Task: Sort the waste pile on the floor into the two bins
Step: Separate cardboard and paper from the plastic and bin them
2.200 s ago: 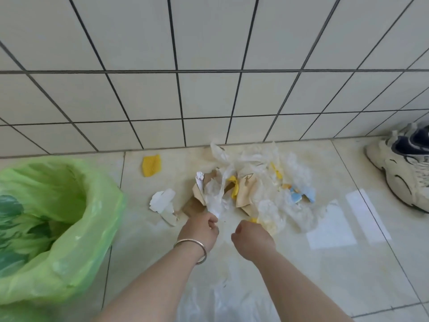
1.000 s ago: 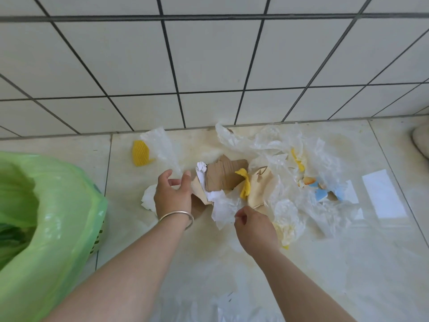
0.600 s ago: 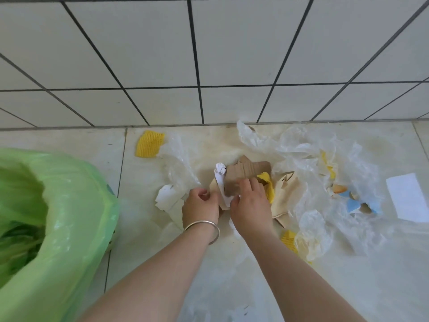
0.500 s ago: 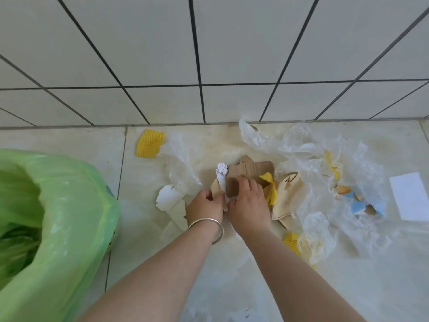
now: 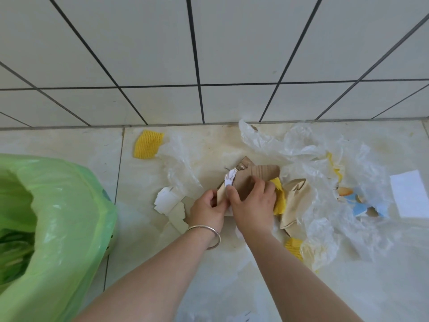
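Bin, far left on the floor: lined with a translucent green plastic bag, mouth open, green leafy matter inside.

Yellow foam net: ribbed, flat, near the foot of the tiled wall, touching a clear plastic film.

Torn white card pieces: jagged edges, just left of the left hand.

Left hand, silver bangle at the wrist: grip closed, fingers curled on the near edge of the brown cardboard piece.

Cardboard piece: creased, corrugated, with a crumpled white paper scrap at its left edge.

Right hand: grip closed on the same cardboard, fingers over its top, thumb by the paper scrap.

Waste pile, centre to right on the floor: crumpled yellow scrap, tan paper bag, rumpled clear plastic sheets, second yellow net, blue and orange fragments.

White paper sheet: flat, far right.
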